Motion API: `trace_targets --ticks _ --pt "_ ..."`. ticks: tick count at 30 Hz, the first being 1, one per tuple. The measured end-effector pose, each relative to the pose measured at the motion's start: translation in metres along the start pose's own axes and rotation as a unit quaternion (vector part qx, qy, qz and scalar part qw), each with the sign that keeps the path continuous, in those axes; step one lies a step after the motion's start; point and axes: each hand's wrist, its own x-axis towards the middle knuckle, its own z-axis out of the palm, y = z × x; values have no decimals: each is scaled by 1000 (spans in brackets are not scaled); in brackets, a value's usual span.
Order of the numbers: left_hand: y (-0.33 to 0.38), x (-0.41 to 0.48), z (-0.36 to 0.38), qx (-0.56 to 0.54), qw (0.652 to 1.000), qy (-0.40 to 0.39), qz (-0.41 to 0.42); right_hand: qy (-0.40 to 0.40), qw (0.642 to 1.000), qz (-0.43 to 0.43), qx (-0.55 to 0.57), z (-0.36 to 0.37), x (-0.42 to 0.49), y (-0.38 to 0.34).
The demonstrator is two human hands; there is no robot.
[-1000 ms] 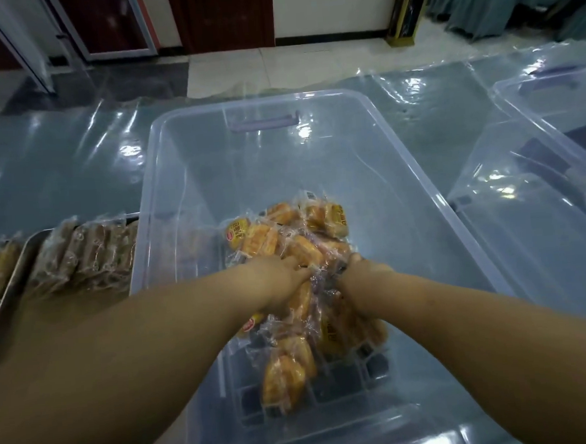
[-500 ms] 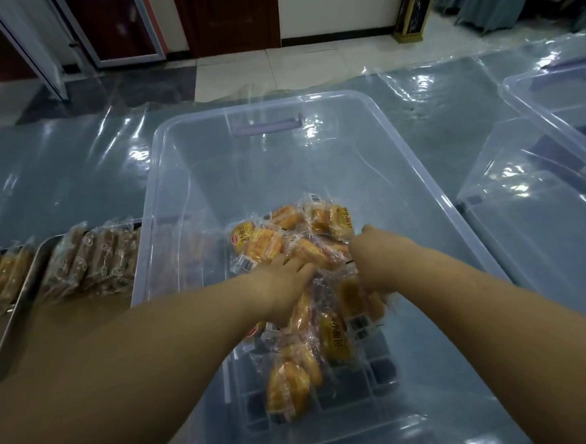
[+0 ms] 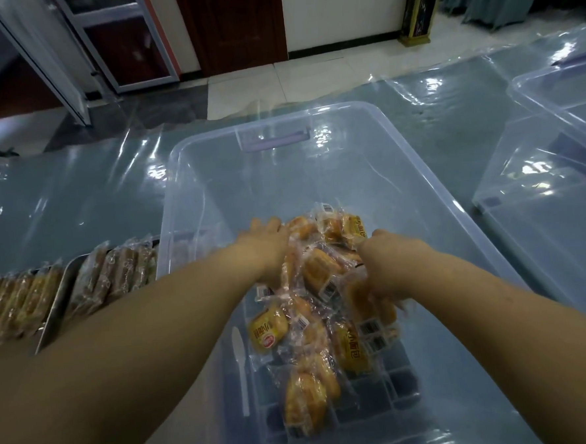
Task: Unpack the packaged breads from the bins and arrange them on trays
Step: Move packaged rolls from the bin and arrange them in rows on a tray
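A pile of clear-wrapped golden bread packets point(image 3: 325, 322) lies in the bottom of a large clear plastic bin point(image 3: 429, 179) with a purple handle. Both my arms reach into it. My left hand point(image 3: 269, 244) lies on the pile's far left side, its fingers stretched forward over the packets. My right hand point(image 3: 387, 267) is at the pile's right side, with its fingers curled down round a few packets. On the left, a metal tray point(image 3: 51, 326) holds a row of packets point(image 3: 112, 270) standing on edge.
A second clear bin point(image 3: 544, 206) stands to the right, close to the first. Further bread packets point(image 3: 12, 304) lie at the far left. Glossy plastic sheeting point(image 3: 77, 200) covers the table. A tiled floor and a door are beyond the table's far edge.
My left hand has slid forward to the far left of the pile. My right hand has moved a little farther in and curled round packets on the right.
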Motion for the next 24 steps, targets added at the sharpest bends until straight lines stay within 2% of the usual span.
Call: trace_targets --ticks 5,8,13,20,22,24 --pt "1 20 9 -39 997 -54 29 6 1000 -2 4 1 3 1" --pt "4 25 9 -48 995 -83 20 9 1000 -9 8 1 4 2" --pt "7 28 7 24 996 -83 5 28 1000 -10 6 -2 6 3" --pt "11 -1 -6 4 995 -105 1 75 997 -9 12 -9 5 4" --pt "9 -17 -18 -17 996 -89 -1 101 994 -9 31 -14 1 4" --pt "4 -37 -34 -47 999 -25 -2 136 989 -12 55 -22 -4 5"
